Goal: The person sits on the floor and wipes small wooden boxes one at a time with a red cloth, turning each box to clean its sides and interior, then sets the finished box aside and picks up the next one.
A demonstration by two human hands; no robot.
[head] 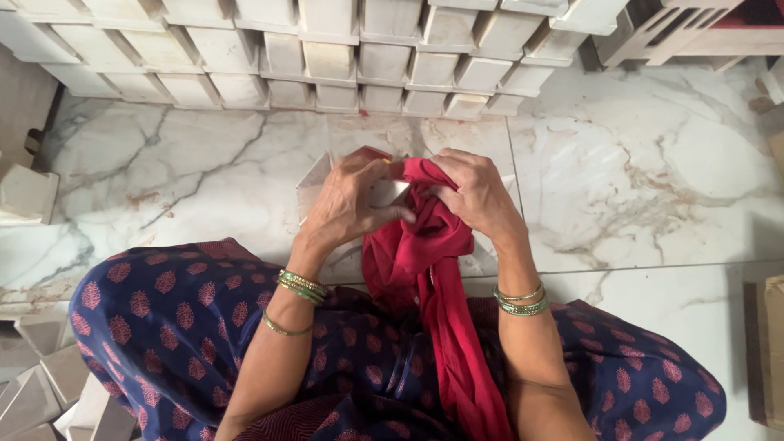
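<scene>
A white marble floor [653, 163] with grey and rust-coloured veins fills the view, its tile joints crossing beneath a seated person. Nearest the camera lies the person's lap, covered in dark blue cloth with red leaf prints [171, 327], knees spread to either side. At the lower left corner a few pale wooden blocks [49, 392] sit in a loose heap just beside the knee. A long red cloth [441, 302] runs up across the lap between the forearms. Green and gold bangles [300, 286] ring the left wrist, and a similar set rings the right.

Above the lap, both hands meet over the floor. The left hand [347, 200] is closed around a small pale box-shaped piece [385, 193], fingers wrapped over its top and thumb against its side. The right hand [474, 192] is closed on the bunched upper end of the red cloth, pressing it against that same piece, so that cloth and piece touch between the two hands. Another pale piece shows partly beneath the hands, mostly hidden.

Farther off, a stacked row of cream-coloured wooden boxes [327, 57] spans the top of the view, set in neat tiers. At the far right stands a slatted wooden frame [678, 28], and at the left edge a single pale block [24, 192] rests apart.
</scene>
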